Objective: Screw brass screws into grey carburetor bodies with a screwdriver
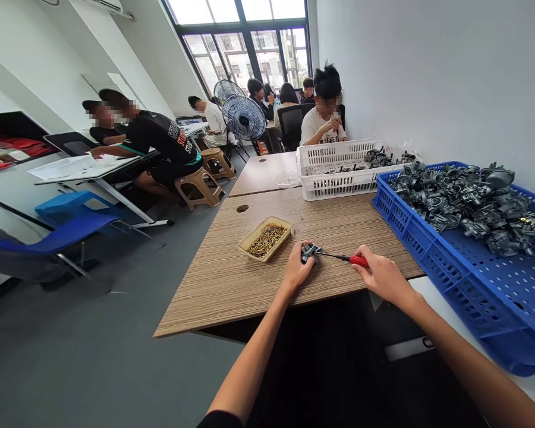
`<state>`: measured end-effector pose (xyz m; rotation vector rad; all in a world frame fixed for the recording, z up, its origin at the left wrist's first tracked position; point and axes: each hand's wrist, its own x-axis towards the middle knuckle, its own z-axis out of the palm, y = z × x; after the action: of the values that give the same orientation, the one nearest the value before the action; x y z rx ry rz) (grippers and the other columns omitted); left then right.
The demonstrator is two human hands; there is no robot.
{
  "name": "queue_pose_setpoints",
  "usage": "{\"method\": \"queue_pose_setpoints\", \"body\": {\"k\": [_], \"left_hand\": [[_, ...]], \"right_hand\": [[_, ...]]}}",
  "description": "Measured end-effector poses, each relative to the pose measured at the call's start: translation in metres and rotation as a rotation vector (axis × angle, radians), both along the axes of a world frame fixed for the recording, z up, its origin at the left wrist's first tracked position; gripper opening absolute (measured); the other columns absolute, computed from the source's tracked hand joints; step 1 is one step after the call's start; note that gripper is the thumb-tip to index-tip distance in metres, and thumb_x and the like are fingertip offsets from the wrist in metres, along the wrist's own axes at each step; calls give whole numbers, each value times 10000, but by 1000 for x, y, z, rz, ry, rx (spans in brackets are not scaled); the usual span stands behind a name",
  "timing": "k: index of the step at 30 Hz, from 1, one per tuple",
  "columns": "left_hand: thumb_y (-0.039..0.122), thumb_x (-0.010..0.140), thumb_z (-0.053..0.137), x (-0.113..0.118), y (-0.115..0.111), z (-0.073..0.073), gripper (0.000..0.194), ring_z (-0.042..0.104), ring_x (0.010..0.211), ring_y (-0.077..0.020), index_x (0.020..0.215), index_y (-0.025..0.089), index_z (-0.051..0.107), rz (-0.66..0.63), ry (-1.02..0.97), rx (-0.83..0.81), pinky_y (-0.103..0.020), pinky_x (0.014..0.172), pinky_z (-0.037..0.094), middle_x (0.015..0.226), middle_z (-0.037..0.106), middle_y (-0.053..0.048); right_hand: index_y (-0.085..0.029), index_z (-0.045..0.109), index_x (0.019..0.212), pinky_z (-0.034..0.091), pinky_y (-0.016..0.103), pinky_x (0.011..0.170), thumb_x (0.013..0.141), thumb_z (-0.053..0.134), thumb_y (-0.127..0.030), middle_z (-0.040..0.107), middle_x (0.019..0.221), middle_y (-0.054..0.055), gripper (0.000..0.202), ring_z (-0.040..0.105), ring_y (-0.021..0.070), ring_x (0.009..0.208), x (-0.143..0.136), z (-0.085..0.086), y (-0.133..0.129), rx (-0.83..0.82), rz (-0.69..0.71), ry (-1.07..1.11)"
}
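Far left of grip, blue chair (78, 233) beside white table (78, 169); beyond, person in black (160, 135) sits on tan stool (199, 185), fan (244, 117) near window (249, 35).

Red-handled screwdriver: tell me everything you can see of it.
The red-handled screwdriver has a dark section where the handle meets a slim, dark, metallic-looking shaft. The right hand grips the handle. It lies nearly level in the picture, over the wood-grain table, shaft pointing left to the grey carburetor in the left hand. Its tip is too small to make out.
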<state>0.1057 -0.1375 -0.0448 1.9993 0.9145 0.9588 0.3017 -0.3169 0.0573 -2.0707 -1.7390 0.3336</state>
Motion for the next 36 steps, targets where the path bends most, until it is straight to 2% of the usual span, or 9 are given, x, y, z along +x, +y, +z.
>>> {"method": "queue_pose_setpoints", "body": {"k": [5, 9, 14, 17, 21, 25, 28, 33, 36], "left_hand": [[146, 799, 559, 0, 0, 1, 343, 627, 1023, -214, 1133, 220, 583, 0, 0, 13, -355, 956, 477, 1088, 678, -49], [149, 802, 560, 0, 0, 1, 345, 629, 1046, -218, 1138, 221, 586, -1, -4, 23, -362, 972, 477, 1104, 678, -51], [155, 807, 567, -1, 0, 0, 343, 631, 1052, -220, 1143, 220, 588, -3, -4, 18, -364, 977, 479, 1110, 680, -55], [154, 808, 569, 0, 0, 1, 349, 631, 1044, -216, 1151, 220, 588, 2, 3, 15, -359, 975, 478, 1108, 679, -55], [157, 804, 571, 0, 0, 2, 354, 631, 1011, -212, 1152, 218, 591, 5, 10, 7, -353, 953, 487, 1079, 679, -53], [163, 805, 572, 0, 0, 2, 355, 632, 1008, -213, 1156, 219, 589, 6, 11, 2, -353, 947, 490, 1077, 678, -51], [165, 807, 573, 0, 0, 1, 356, 632, 1026, -213, 1158, 221, 586, 4, 8, -1, -354, 958, 487, 1097, 679, -53], [169, 812, 573, 0, 0, 0, 349, 631, 1037, -212, 1156, 222, 585, -1, 3, -1, -353, 963, 485, 1112, 678, -55], [174, 816, 574, 0, 0, 0, 339, 630, 1034, -215, 1152, 219, 587, 1, 0, 6, -359, 965, 483, 1102, 678, -57]], "right_hand": [[-256, 524, 995, 279, 269, 613, 1036, 478, -441, 712, 797, 13, 194, 690, 235, 762, -2, 3, 1, -27, -61, -70], [-249, 543, 914, 273, 273, 602, 1044, 447, -467, 706, 766, 18, 271, 685, 229, 751, -3, 5, 1, -36, -78, -72], [-259, 523, 1060, 348, 274, 664, 1021, 501, -407, 746, 936, 23, 154, 705, 226, 841, -2, 4, 0, -3, -14, 11], [-262, 466, 1129, 369, 276, 697, 995, 538, -329, 743, 1030, 28, 167, 709, 230, 911, 0, 2, -2, 32, 34, 31], [-257, 468, 1054, 334, 273, 654, 1018, 503, -334, 736, 953, 22, 92, 704, 227, 859, -2, 2, -2, 9, -4, -2], [-246, 494, 941, 275, 273, 606, 1045, 461, -438, 714, 823, 24, 221, 691, 224, 779, -5, 4, 0, -43, -67, -83], [-241, 503, 894, 266, 275, 601, 1055, 433, -449, 713, 815, 28, 273, 688, 219, 776, -6, 6, 1, -57, -74, -89], [-256, 505, 1065, 342, 272, 662, 1026, 488, -385, 734, 939, 15, 135, 696, 209, 829, -2, 5, -2, -5, 33, 20], [-257, 473, 1116, 369, 280, 693, 999, 513, -329, 736, 1008, 29, 143, 699, 219, 871, -1, 4, -2, 15, 50, 46]]}}
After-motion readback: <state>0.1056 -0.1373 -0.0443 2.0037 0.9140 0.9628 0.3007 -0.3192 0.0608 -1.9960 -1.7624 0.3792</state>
